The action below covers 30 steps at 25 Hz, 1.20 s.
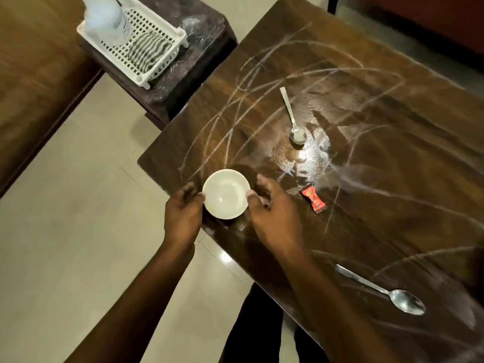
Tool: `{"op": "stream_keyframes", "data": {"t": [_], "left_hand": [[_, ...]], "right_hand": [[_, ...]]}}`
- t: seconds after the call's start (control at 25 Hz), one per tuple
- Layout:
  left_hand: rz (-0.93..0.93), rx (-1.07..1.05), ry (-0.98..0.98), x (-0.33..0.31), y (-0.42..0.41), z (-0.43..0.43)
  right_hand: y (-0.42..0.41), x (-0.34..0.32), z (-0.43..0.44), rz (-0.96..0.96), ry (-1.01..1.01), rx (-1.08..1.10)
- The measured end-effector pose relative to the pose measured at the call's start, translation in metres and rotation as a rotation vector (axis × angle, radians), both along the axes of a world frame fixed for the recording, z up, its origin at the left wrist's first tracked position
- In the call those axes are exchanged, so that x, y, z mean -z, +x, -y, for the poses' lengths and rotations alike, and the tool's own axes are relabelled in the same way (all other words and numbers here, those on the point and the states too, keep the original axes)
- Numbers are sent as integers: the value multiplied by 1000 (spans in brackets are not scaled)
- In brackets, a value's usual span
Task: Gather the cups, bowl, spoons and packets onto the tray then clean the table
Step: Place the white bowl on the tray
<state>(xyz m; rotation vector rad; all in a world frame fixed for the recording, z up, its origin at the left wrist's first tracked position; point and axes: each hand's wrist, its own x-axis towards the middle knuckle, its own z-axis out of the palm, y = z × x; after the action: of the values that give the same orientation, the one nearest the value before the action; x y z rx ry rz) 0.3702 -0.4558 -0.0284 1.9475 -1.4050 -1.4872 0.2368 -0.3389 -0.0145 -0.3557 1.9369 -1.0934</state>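
A white bowl [226, 193] sits near the left corner of the dark wooden table [379, 127]. My left hand [183, 209] grips its left rim and my right hand [272, 208] grips its right rim, thumbs on the edge. A red packet [313, 199] lies just right of my right hand. One steel spoon [294, 119] lies farther back in a shiny wet patch. Near the table's front edge at the right rests a second spoon [382, 290]. White smeared streaks cover the tabletop.
A white slotted plastic tray [162, 56] stands on a dark side table [199, 48] at the back left, holding a spray bottle [107, 19] and a striped cloth [148, 49]. Another wooden surface [34, 61] fills the far left. Pale tiled floor [78, 205] lies between.
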Motion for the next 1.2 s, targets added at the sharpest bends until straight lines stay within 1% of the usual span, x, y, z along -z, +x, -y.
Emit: {"op": "stream_keyframes", "data": {"t": [0.12, 0.2, 0.32, 0.48, 0.68, 0.8, 0.92, 1.04, 1.2], "left_hand": [[-29, 12, 26, 5, 0, 1], [-26, 22, 17, 3, -7, 0], [-31, 67, -14, -6, -27, -10], [-150, 142, 25, -30, -80, -46], [-285, 384, 38, -57, -162, -132], [-357, 494, 128, -61, -204, -194], [-402, 607, 172, -60, -236, -255], [-398, 727, 175, -54, -259, -320], [-310, 813, 189, -37, -270, -382]], "right_hand": [[10, 6, 15, 5, 61, -38], [10, 8, 16, -11, 61, -29], [-3, 4, 2, -35, 34, 78], [-41, -14, -46, -61, -15, 237], [-100, -44, -157, -174, -75, 467], [-123, -55, -235, -204, -77, 613], [-136, -60, -306, -272, -71, 736], [-144, -54, -373, -296, -35, 853], [-140, -37, -434, -212, 11, 980]]}}
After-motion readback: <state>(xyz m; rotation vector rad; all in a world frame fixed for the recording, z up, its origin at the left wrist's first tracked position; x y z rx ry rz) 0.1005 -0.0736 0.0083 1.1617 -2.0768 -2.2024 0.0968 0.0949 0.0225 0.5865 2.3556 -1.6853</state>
